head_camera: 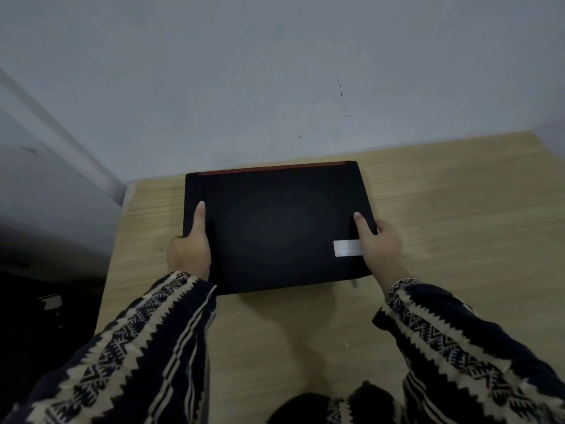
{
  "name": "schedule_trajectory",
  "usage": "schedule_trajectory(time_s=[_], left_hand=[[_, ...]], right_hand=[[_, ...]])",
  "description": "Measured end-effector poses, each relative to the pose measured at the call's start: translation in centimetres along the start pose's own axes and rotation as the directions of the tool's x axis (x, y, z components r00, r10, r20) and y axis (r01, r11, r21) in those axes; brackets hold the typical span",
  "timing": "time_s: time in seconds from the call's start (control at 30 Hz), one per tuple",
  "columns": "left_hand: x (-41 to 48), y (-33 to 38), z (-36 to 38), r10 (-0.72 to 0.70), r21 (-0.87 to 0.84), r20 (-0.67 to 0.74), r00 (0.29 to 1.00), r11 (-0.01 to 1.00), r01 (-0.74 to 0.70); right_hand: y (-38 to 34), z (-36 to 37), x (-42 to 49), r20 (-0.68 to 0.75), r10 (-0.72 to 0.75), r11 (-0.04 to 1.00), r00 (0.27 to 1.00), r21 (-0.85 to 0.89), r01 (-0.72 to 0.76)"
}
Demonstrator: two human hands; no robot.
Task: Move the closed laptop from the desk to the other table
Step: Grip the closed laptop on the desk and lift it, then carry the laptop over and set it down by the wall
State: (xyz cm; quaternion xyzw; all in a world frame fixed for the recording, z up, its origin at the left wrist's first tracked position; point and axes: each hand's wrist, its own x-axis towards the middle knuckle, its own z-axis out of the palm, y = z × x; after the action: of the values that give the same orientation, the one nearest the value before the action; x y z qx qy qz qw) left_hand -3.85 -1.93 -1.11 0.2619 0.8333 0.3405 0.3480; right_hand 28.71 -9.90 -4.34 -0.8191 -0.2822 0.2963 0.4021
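Note:
A closed black laptop (275, 224) with a red strip along its far edge and a white sticker near its right side lies over a light wooden table (443, 209). My left hand (189, 246) grips its left edge, thumb flat on the lid. My right hand (382, 243) grips the right edge, thumb on the lid beside the sticker. Fingers of both hands are hidden under the laptop. Whether the laptop rests on the wood or hovers just above it cannot be told.
A pale grey wall (275, 71) rises right behind the table's far edge. The table's left edge (116, 255) drops to a dark floor area (36, 301). Bare wood spreads to the right of and in front of the laptop.

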Motion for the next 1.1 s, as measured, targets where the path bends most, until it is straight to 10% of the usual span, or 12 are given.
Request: schedule_trajectory(time_s=[0.27, 0.63, 0.87, 1.1], left_hand=[[0.7, 0.0, 0.0, 0.158, 0.035, 0.337, 0.928, 0.983, -0.180], [-1.5, -0.3, -0.3, 0.032, -0.035, 0.588, 0.808, 0.999, -0.014], [-2.6, 0.5, -0.4, 0.004, -0.114, 0.614, 0.790, 0.990, 0.084], [-5.3, 1.1, 1.4, 0.266, -0.110, 0.357, 0.895, 0.964, -0.243]], right_hand=[[-2.1, -1.9, -0.1, -0.075, 0.041, 0.997, 0.996, 0.068, -0.036], [-1.8, -5.8, -0.2, -0.109, 0.082, 0.996, 0.991, 0.026, -0.080], [-0.6, -6.9, -0.1, -0.109, 0.131, 0.990, 0.985, 0.063, -0.124], [0.0, -9.6, 1.8, 0.079, 0.192, 0.966, 0.978, 0.162, -0.203]])
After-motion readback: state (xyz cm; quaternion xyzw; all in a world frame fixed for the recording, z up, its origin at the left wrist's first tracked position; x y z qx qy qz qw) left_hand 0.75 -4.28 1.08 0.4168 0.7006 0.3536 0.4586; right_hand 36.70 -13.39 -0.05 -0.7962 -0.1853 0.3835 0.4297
